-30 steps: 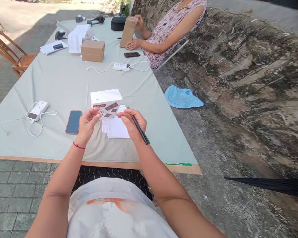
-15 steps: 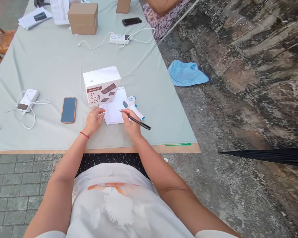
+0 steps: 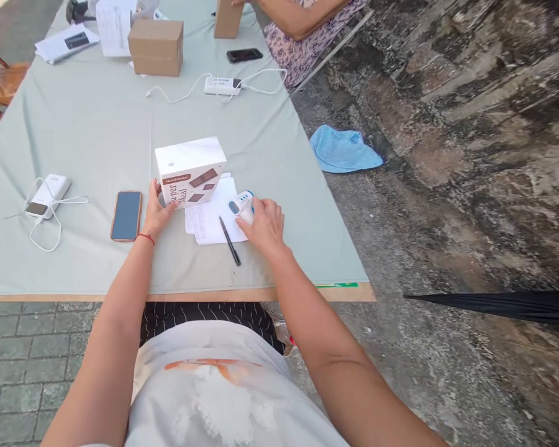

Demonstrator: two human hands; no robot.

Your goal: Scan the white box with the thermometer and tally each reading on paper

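Note:
A white and brown box [image 3: 190,172], printed "NutriMotion" and "Super Meal", stands upright on the table. My left hand [image 3: 157,211] grips its lower left corner, thumb on the front face and fingers round the side. Printed sheets of paper [image 3: 209,225] lie partly behind and beside the box. Across the papers' front edge rests a black pen [image 3: 230,241], touched by neither hand. My right hand [image 3: 266,226] is closed over the handle of a white and blue infrared thermometer [image 3: 243,205]; its head shows and the rest is hidden under my palm.
Left of the box lie a smartphone [image 3: 126,215] and a white power bank [image 3: 49,195] with its cable. Farther back are another white power bank [image 3: 221,85], a black phone [image 3: 245,55] and a cardboard box [image 3: 156,48]. A co-worker's arm [image 3: 291,15] holds a carton [image 3: 228,18].
My right hand has let go of the pen, which now lies on the papers, and has taken hold of the thermometer. My left hand has moved from the papers to grip the box.

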